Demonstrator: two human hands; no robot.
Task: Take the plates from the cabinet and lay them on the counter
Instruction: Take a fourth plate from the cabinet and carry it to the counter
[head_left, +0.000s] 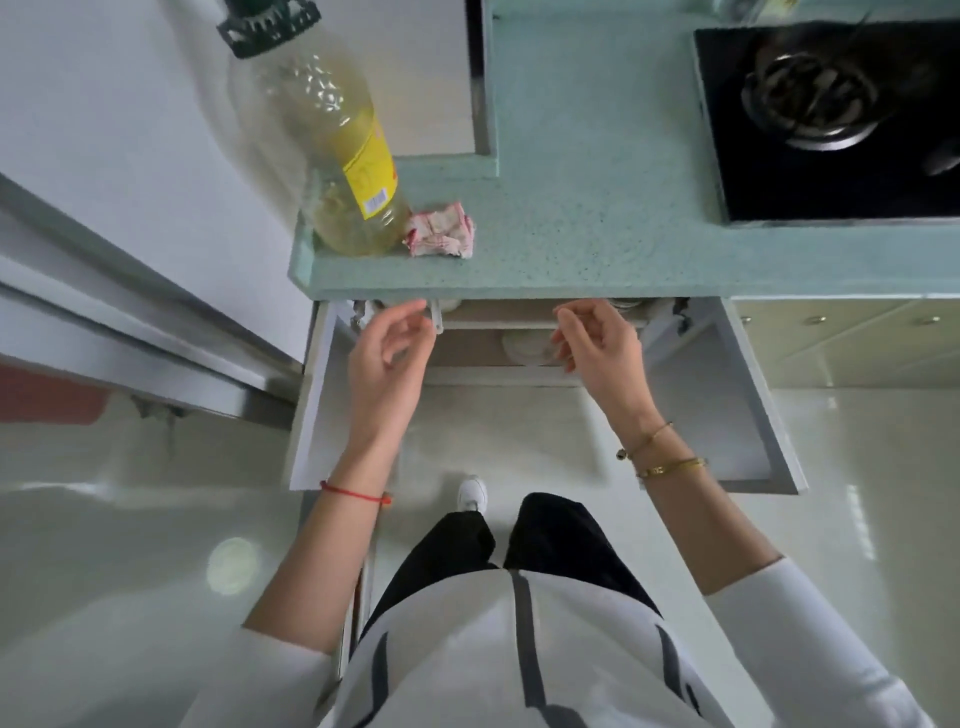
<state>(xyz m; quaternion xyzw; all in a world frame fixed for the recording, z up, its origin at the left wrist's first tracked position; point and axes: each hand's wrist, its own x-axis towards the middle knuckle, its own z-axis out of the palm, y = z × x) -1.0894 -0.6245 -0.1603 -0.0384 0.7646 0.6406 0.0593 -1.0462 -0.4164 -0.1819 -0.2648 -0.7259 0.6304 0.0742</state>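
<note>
The cabinet under the teal counter (597, 249) stands with both white doors swung out, the left door (322, 395) and the right door (737, 395). Inside, a stack of white plates (524, 351) lies on the lower level, partly hidden by the shelf edge. More dishes (626, 304) peek out on the upper level just below the counter lip. My left hand (389, 353) hovers in front of the left part of the opening, fingers loosely curled, holding nothing. My right hand (597, 348) hovers just right of the plates, fingers relaxed and empty.
A large bottle of yellow oil (348, 156) and a crumpled pink-white cloth (441, 231) sit at the counter's left end. A black gas hob (831, 114) fills the right back. White wall and sliding door frame (130, 322) lie to the left. My legs stand between the doors.
</note>
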